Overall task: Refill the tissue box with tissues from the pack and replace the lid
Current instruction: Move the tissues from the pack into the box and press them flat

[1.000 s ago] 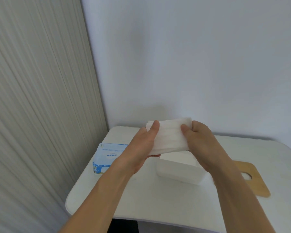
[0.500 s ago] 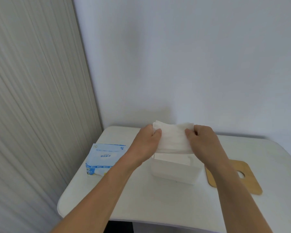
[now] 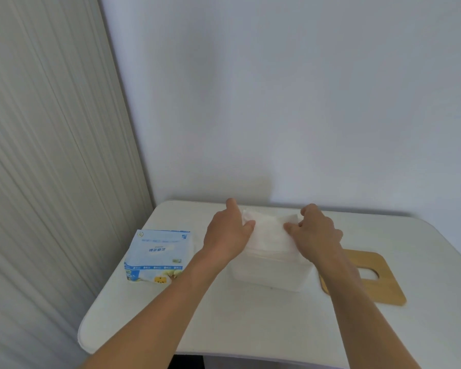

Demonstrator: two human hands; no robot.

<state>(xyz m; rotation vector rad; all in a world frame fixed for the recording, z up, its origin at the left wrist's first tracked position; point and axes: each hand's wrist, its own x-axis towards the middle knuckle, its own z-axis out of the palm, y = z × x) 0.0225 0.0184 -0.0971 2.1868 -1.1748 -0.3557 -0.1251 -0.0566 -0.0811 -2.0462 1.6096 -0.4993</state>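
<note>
The stack of tissues [image 3: 270, 234] is being held at the open top of the box [image 3: 270, 276], its ends being pinched by the left hand [image 3: 228, 237] and the right hand [image 3: 317, 235]. If it is being pushed down unevenly, sheets could be crumpled or caught on the rim. The lid [image 3: 383, 284] is lying just right of the box, the pack [image 3: 157, 255] to its left.

The person's 2 arms are bare, the left forearm [image 3: 171, 302] and right forearm [image 3: 357, 315] uncovered from the bottom edge of the frame up to the wrists, and the left hand [image 3: 228, 235] and right hand [image 3: 314, 234] at centre frame equally bare.
</note>
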